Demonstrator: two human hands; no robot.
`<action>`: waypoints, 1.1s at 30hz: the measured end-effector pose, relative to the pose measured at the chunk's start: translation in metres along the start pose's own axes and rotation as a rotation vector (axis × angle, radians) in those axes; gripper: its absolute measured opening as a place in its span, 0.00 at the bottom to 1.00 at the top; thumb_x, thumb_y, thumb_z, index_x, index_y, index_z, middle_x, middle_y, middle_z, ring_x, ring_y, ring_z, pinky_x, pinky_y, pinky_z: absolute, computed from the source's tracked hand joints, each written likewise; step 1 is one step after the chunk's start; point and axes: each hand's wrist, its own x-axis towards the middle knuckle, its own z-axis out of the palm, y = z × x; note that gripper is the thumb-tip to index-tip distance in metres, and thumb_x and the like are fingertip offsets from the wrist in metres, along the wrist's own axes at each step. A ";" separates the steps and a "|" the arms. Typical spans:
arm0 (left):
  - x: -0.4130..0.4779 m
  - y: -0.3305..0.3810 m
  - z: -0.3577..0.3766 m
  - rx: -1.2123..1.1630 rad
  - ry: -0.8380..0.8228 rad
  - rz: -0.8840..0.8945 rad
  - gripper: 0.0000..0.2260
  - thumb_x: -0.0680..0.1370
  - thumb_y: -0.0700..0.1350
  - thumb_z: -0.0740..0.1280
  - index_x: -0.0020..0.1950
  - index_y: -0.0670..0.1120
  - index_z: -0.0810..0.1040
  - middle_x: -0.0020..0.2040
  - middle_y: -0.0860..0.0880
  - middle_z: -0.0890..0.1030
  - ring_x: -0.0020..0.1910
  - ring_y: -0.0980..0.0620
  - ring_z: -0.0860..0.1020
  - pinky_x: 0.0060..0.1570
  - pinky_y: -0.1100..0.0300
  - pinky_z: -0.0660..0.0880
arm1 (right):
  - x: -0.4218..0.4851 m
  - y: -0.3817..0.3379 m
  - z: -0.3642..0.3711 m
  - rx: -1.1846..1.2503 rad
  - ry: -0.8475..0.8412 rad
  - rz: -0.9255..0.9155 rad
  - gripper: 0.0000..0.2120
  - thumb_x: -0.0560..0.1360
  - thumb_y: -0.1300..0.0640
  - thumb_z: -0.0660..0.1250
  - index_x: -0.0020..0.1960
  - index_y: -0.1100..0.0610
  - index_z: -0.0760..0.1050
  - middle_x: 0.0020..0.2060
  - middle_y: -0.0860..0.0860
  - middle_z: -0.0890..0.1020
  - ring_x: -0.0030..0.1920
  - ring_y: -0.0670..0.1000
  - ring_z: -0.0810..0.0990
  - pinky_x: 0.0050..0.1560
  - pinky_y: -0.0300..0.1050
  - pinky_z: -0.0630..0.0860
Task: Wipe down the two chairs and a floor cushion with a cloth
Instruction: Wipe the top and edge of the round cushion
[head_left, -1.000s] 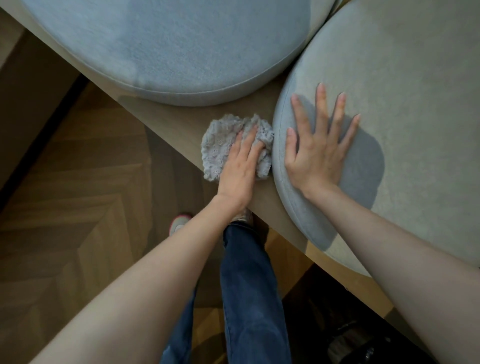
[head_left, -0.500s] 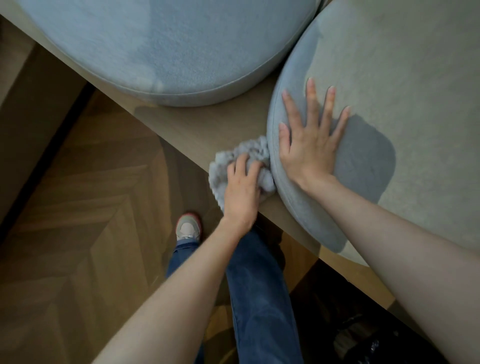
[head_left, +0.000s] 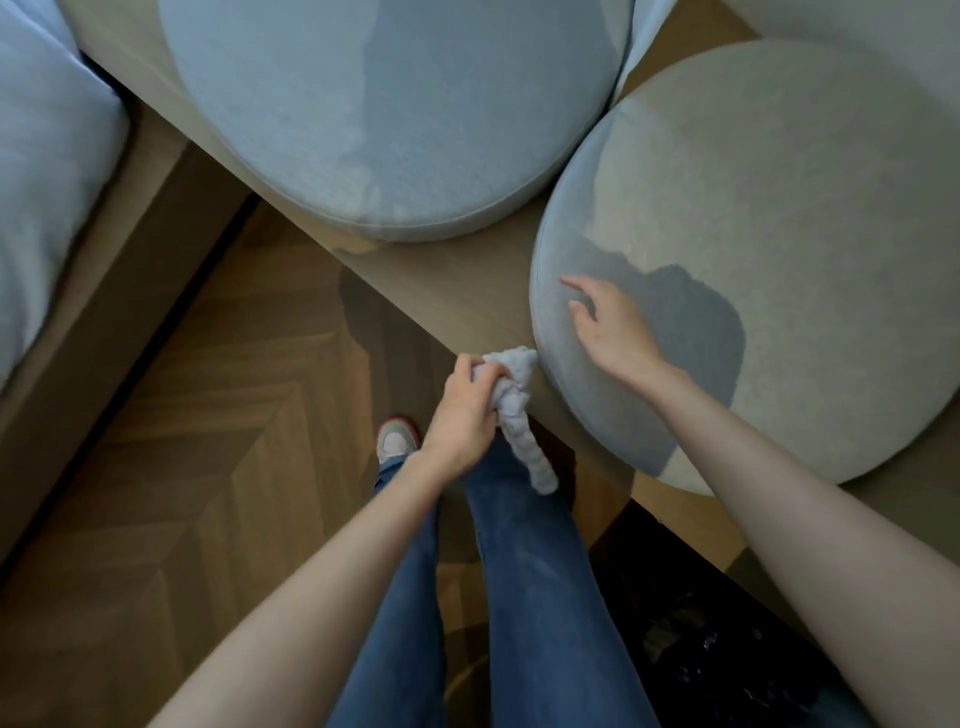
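A: Cloth (head_left: 511, 410) first. Where is it?

B: Bunched in the left hand (head_left: 462, 415), right at the front edge of the wooden worktop (head_left: 467, 296), just beside the rim of the grey round cushion (head_left: 779, 234). A tail of it hangs down over the jeans (head_left: 524, 571).

A: Handling?

B: Looks soft, nubby, light and limp, and it droops under its own weight. My guess is it won't slip but will flop about, so gather the hanging tail into the palm and press with a flat pad rather than holding one corner.

A: Fingers?

B: Left fingers (head_left: 480, 370) curled closed around the wad. Right hand (head_left: 613, 332) is loose and open, holding nothing, over the cushion's near edge; can't tell whether it touches the fabric.

A: Cushions?

B: Grey one looks padded and yielding, probably light enough to slide when rubbed, so bracing it near the rim makes sense. The blue round cushion (head_left: 395, 104) sits just behind, its edge meeting the grey one.

A: Surroundings?

B: Herringbone wood floor (head_left: 182, 441) below, one shoe (head_left: 396, 439) visible, another pale blue pad (head_left: 47, 156) at far left.
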 end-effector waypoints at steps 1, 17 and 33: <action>-0.004 0.003 -0.016 -0.031 0.022 -0.010 0.16 0.74 0.34 0.63 0.60 0.46 0.73 0.56 0.51 0.63 0.55 0.51 0.69 0.54 0.63 0.67 | -0.012 -0.007 -0.002 0.055 -0.002 0.019 0.18 0.82 0.61 0.56 0.70 0.57 0.70 0.66 0.57 0.74 0.59 0.51 0.74 0.58 0.41 0.67; -0.034 -0.048 -0.228 -0.196 0.243 -0.013 0.21 0.72 0.31 0.65 0.63 0.44 0.73 0.60 0.47 0.72 0.58 0.61 0.66 0.56 0.80 0.58 | -0.005 -0.220 0.051 0.330 -0.206 -0.029 0.14 0.79 0.53 0.62 0.63 0.45 0.75 0.58 0.43 0.80 0.59 0.42 0.76 0.62 0.43 0.73; 0.052 -0.190 -0.431 -0.138 0.317 -0.070 0.21 0.74 0.32 0.62 0.66 0.45 0.69 0.65 0.43 0.65 0.57 0.60 0.64 0.52 0.84 0.56 | 0.117 -0.391 0.116 0.175 0.172 0.135 0.16 0.81 0.57 0.58 0.68 0.52 0.71 0.69 0.52 0.71 0.71 0.53 0.64 0.73 0.51 0.60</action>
